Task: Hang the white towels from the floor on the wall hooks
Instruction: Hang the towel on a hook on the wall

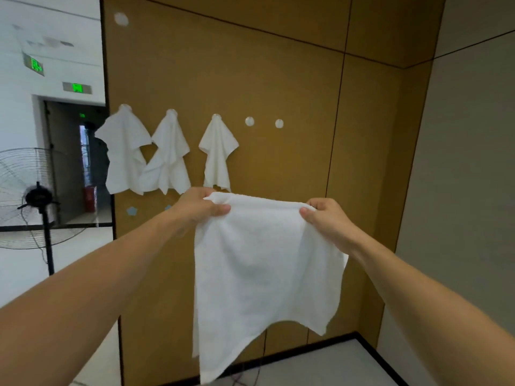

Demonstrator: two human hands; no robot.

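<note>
Now a white towel (264,263) is held up in front of the brown wall (278,79).
Three hung towels (167,154) are seen on the left hooks; the top edge is pinched by the left hand (200,207) and right hand (326,218), fingers clamped on it; two bare hooks (249,121) stay above.

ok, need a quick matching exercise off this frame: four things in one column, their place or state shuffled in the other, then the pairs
Things:
1. held towel
2. left hand
3. hook at far right of the row
4. standing fan

Place or state:
A. bare, nothing hanging on it
B. on the floor, left of the brown wall
C. stretched between both hands, hanging down
D. grip on the towel's top left corner

Pairs: 1-C, 2-D, 3-A, 4-B
</note>
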